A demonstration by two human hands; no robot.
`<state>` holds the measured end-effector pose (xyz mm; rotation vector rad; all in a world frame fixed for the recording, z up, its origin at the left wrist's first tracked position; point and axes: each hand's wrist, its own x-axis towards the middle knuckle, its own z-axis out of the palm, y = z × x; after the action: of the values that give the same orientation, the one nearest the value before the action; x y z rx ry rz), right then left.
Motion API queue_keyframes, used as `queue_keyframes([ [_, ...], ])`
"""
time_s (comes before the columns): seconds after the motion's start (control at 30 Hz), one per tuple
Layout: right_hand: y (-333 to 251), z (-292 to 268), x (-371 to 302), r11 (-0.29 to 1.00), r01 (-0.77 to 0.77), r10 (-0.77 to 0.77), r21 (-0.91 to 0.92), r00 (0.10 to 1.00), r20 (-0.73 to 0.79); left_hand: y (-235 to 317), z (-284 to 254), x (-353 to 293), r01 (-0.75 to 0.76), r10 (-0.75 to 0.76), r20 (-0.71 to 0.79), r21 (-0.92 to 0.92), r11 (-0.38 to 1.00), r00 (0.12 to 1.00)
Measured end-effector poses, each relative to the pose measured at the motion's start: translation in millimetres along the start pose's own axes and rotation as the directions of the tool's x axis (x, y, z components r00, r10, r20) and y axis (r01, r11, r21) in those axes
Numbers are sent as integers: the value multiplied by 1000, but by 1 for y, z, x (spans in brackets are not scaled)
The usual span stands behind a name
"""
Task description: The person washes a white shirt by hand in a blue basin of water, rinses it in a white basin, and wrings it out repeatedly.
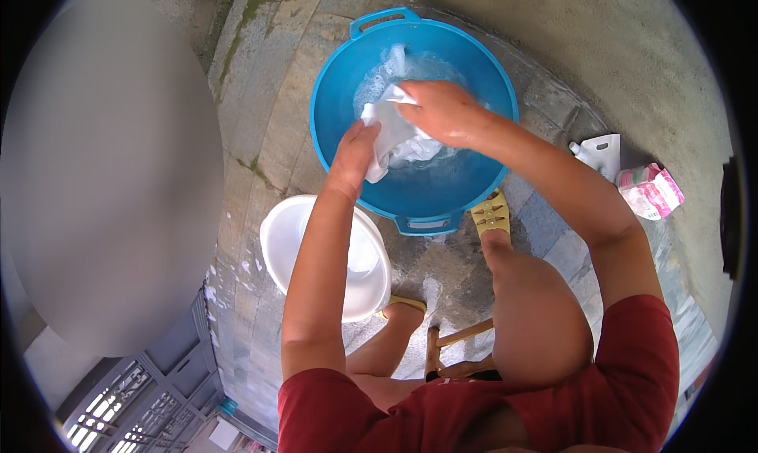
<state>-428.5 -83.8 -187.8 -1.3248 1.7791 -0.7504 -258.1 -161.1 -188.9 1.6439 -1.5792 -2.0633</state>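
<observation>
Over a large blue basin (433, 191) I hold a wet white cloth (388, 134) stretched between both hands. My left hand (356, 155) is closed on its left edge, and my right hand (442, 110) grips its upper right part. Below the cloth, soapy water (430, 66) stands in the basin. More white fabric (418, 148) lies in the water under my hands; whether it is part of the same cloth I cannot tell. The fingertips of my right hand are partly hidden by the fabric.
A white basin (367, 283) stands on the paved floor by my left forearm. To the right, a white pouch (602, 155) and a pink-and-white package (651, 191) lie by the wall. A wooden stool (433, 350) is under me, between my legs. A grey metal gate (150, 390) is at the lower left.
</observation>
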Motion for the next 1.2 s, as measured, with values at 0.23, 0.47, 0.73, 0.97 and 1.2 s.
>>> queue_keyframes([
  [0.23,-89,1,-74,776,607,-582,174,794,-174,76,-35,-97,-143,169,57,-322,936,984],
  [0.47,24,30,-36,249,-653,6,715,739,674,110,37,-176,-400,394,-80,-296,867,915],
  [0.73,-2,57,54,172,-534,-340,828,757,559,39,45,-144,-234,39,489,345,909,871],
  [0.97,199,92,60,571,-514,316,640,858,406,-62,69,-8,-539,-10,548,825,168,836],
  [1.2,173,140,43,811,-450,464,-375,884,-56,-88,41,3,-297,121,284,735,610,951],
])
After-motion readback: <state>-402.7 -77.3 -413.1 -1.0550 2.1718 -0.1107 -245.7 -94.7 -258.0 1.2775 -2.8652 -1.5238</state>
